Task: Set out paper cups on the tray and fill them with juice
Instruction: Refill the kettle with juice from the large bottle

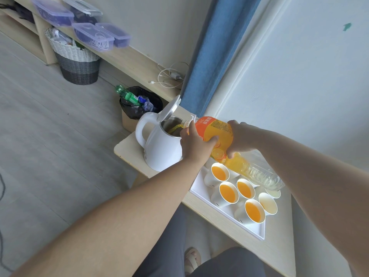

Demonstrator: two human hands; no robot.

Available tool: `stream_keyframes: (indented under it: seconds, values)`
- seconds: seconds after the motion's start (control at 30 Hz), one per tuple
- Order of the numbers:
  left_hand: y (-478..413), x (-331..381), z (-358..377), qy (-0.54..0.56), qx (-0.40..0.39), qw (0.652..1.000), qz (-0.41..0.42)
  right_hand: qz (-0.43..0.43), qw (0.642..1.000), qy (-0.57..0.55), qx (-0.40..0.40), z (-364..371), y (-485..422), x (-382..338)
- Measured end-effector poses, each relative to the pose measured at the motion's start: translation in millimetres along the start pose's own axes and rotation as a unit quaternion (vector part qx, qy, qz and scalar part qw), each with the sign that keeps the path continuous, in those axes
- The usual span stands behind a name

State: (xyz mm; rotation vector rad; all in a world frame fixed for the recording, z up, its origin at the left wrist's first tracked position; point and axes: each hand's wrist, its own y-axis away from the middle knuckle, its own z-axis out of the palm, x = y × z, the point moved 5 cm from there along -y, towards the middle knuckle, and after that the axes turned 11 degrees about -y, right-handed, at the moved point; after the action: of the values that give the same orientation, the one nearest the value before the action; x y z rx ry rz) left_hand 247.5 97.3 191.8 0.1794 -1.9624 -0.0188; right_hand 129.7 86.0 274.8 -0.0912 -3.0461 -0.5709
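**Bottle tipped into the kettle, cups waiting on the tray**

Both hands are clamped on the juice bottle (219, 134): the left hand (194, 144) curls round its shoulder near the neck, and the right hand (239, 140) wraps the labelled middle. The bottle lies almost level, its mouth over the open kettle (159, 154), and a thin stream of juice (175, 127) falls inside. To pour well, I judge the neck should stay over the steel rim and the base should rise slowly, since little juice looks left and it may surge.

The paper cups (228, 191) stand close together on the white tray (199, 186), under the bottle's base. Four show orange juice; one at the right looks pale inside, and I cannot tell whether it is filled.

The kettle sits near the table edge (127, 154), with a bin (139, 104) on the floor beyond. The raised kettle lid and the curtain (209, 47) crowd the far side, so the freer room for drawing the bottle back is toward the person, above the cups
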Motion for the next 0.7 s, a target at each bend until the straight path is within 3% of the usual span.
stream_keyframes:
  seconds: [0.7]
  values:
    - [-1.2,-0.7,3.6,0.001,0.000,1.000,-0.001,0.011,0.999,0.037,0.013,-2.4,-3.4,1.9]
